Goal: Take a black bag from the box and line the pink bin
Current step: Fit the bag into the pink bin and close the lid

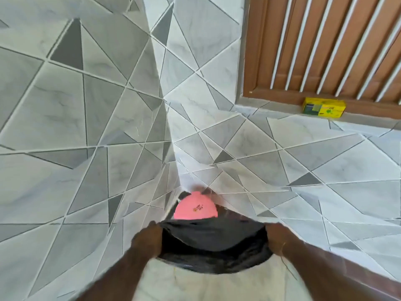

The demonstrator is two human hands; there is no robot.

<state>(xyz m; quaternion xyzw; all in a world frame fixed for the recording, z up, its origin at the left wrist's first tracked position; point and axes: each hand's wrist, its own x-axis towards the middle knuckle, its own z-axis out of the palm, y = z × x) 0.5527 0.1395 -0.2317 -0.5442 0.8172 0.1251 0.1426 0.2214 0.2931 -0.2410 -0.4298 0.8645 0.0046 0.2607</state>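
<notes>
A black bag (213, 242) is spread open over the pink bin, which stands in a tiled corner at the bottom centre. Only the bin's pink lid (195, 206) shows, tipped up behind the bag. My left hand (148, 240) grips the bag's left edge. On the opposite edge, my right hand (274, 237) grips the bag too. The fingers of both hands are hidden under the plastic. The yellow box (324, 108) lies on the floor at the upper right, against a wooden door.
Grey and white tiled walls meet in a corner just behind the bin. A brown wooden door (325, 46) with white bars fills the upper right. Tiled floor (303, 159) stretches between the bin and the box.
</notes>
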